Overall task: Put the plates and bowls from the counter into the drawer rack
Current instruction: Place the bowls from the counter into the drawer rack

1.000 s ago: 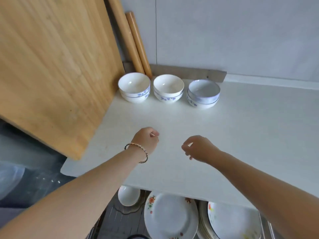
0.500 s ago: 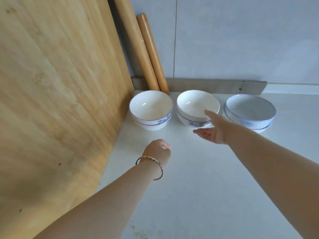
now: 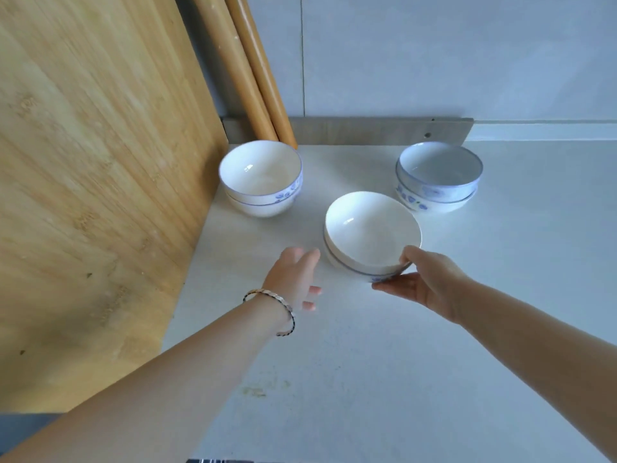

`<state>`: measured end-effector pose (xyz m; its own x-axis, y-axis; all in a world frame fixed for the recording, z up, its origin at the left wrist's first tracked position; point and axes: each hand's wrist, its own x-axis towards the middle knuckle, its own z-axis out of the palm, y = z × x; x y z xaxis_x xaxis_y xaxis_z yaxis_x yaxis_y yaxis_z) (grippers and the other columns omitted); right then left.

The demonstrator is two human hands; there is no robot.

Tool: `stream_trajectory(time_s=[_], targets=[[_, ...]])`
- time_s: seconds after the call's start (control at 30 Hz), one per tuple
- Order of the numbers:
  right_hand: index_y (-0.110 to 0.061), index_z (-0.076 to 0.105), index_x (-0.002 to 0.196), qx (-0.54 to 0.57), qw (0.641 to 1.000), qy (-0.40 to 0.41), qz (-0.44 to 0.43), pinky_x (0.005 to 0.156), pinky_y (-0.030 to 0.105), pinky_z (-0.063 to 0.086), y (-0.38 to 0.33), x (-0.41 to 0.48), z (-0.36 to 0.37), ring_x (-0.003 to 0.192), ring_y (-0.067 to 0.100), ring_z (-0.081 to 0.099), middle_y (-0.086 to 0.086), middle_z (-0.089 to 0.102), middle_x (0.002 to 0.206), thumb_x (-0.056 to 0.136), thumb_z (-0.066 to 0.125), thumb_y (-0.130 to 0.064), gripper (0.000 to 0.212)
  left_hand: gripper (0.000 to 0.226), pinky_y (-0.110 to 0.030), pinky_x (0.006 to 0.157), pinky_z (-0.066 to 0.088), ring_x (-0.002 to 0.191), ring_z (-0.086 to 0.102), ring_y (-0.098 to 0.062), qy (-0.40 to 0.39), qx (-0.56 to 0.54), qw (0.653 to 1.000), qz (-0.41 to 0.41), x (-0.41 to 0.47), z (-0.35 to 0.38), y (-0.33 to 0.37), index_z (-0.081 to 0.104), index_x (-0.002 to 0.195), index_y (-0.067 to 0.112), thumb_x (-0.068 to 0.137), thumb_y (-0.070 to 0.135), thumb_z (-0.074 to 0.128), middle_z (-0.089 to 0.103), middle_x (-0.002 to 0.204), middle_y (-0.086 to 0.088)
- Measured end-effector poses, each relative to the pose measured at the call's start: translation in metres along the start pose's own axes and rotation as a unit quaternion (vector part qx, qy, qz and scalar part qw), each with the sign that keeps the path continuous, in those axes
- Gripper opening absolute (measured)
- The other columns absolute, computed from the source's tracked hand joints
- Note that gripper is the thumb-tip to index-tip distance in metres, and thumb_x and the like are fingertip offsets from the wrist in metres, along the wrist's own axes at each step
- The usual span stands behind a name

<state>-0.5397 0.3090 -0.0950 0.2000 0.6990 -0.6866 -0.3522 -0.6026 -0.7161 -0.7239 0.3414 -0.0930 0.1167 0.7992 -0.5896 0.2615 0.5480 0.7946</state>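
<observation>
Three stacks of white bowls with blue flower prints are on the white counter (image 3: 384, 362). My right hand (image 3: 424, 282) grips the middle stack of bowls (image 3: 369, 233) by its near rim, thumb inside, fingers under, and the stack is tilted toward me. My left hand (image 3: 293, 279), with a bracelet on the wrist, hovers just left of that stack with fingers spread, holding nothing. The left stack (image 3: 262, 177) stands by the board in the corner. At the back right stands the right stack (image 3: 437, 175). The drawer rack is out of view.
A large wooden cutting board (image 3: 90, 182) leans along the left side of the counter. Two wooden rolling pins (image 3: 247, 71) lean in the back corner against the tiled wall. A grey strip (image 3: 384, 130) runs along the wall's base.
My right hand has taken hold of the middle bowl stack and pulled it toward me out of the row. The fingers of my left hand have spread beside it.
</observation>
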Motion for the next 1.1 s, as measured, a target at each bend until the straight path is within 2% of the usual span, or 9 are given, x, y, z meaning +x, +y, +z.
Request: stream_trajectory(time_s=[0.07,0.17,0.33,0.53,0.67,0.8,0.9,0.97,1.1], targets=[[0.003,0.047,0.098,-0.044,0.999,-0.006,0.012,0.061,0.034,0.06,0.023,-0.03,-0.027,0.069,0.038,0.066,0.032,0.061,0.082,0.088,0.036,0.0,0.016,0.018,-0.031,0.059,0.05,0.064,0.059,-0.021,-0.051,0.021,0.998,-0.021,-0.023,0.012,-0.001,0.047,0.099,0.025,0.091,0.041,0.047,0.05,0.091,-0.003],[0.001,0.054,0.1,-0.091,0.995,-0.028,0.018,0.057,0.031,0.061,0.056,-0.081,-0.072,0.065,0.035,0.069,0.029,0.064,0.08,0.089,0.038,0.0,0.02,0.021,-0.033,0.059,0.053,0.057,0.061,-0.022,-0.114,0.143,0.983,-0.032,-0.062,0.037,-0.011,0.05,0.105,0.022,0.089,0.035,0.053,0.056,0.076,-0.008],[-0.011,0.058,0.106,-0.124,0.991,-0.055,0.019,0.058,0.032,0.059,0.099,-0.165,-0.159,0.059,0.025,0.069,0.018,0.065,0.077,0.085,0.048,-0.001,0.025,0.03,-0.025,0.054,0.054,0.057,0.065,-0.015,-0.2,0.299,0.932,-0.034,-0.129,0.095,-0.034,0.037,0.119,0.026,0.091,0.024,0.048,0.07,0.09,-0.014],[-0.013,0.056,0.11,-0.172,0.983,-0.036,0.049,0.059,0.03,0.059,0.15,-0.239,-0.266,0.063,0.023,0.069,0.017,0.067,0.079,0.08,0.051,-0.001,0.032,0.031,-0.036,0.069,0.054,0.081,0.068,-0.027,-0.281,0.437,0.854,0.03,-0.195,0.185,-0.093,0.042,0.12,0.025,0.089,0.028,0.044,0.068,0.097,-0.011],[-0.034,0.042,0.117,-0.233,0.967,-0.013,0.101,0.068,0.032,0.061,0.199,-0.243,-0.32,0.058,0.017,0.069,0.013,0.069,0.08,0.088,0.038,0.004,0.048,0.039,-0.023,0.056,0.046,0.06,0.059,-0.006,-0.301,0.447,0.842,-0.008,-0.209,0.25,-0.157,0.036,0.13,0.025,0.092,0.024,0.039,0.064,0.08,0.003],[-0.035,0.03,0.134,-0.257,0.95,0.024,0.173,0.069,0.036,0.061,0.251,-0.222,-0.358,0.071,0.031,0.072,0.009,0.064,0.1,0.084,0.031,0.0,0.061,0.039,-0.035,0.076,0.058,0.076,0.067,-0.021,-0.299,0.416,0.853,-0.098,-0.204,0.306,-0.223,0.037,0.13,0.015,0.091,0.016,0.037,0.062,0.097,-0.007],[-0.029,0.021,0.142,-0.303,0.926,0.063,0.218,0.049,0.022,0.054,0.279,-0.204,-0.374,0.073,0.031,0.067,0.008,0.055,0.106,0.086,0.031,-0.002,0.064,0.033,-0.032,0.071,0.056,0.08,0.061,-0.024,-0.278,0.424,0.852,-0.134,-0.199,0.338,-0.258,0.045,0.122,0.006,0.089,0.012,0.039,0.056,0.095,-0.007],[-0.024,0.017,0.145,-0.328,0.91,0.092,0.238,0.043,0.021,0.044,0.297,-0.195,-0.381,0.077,0.028,0.057,0.009,0.05,0.103,0.087,0.032,-0.001,0.064,0.033,-0.034,0.078,0.054,0.093,0.061,-0.028,-0.273,0.447,0.841,-0.138,-0.194,0.354,-0.276,0.045,0.12,0.007,0.089,0.014,0.04,0.059,0.105,-0.012],[-0.026,0.012,0.143,-0.349,0.891,0.142,0.251,0.064,0.03,0.044,0.322,-0.188,-0.383,0.09,0.03,0.053,0.013,0.052,0.106,0.083,0.03,0.002,0.068,0.035,-0.036,0.083,0.051,0.106,0.059,-0.033,-0.277,0.456,0.831,-0.157,-0.185,0.377,-0.298,0.037,0.125,0.011,0.09,0.01,0.036,0.058,0.118,-0.018]])
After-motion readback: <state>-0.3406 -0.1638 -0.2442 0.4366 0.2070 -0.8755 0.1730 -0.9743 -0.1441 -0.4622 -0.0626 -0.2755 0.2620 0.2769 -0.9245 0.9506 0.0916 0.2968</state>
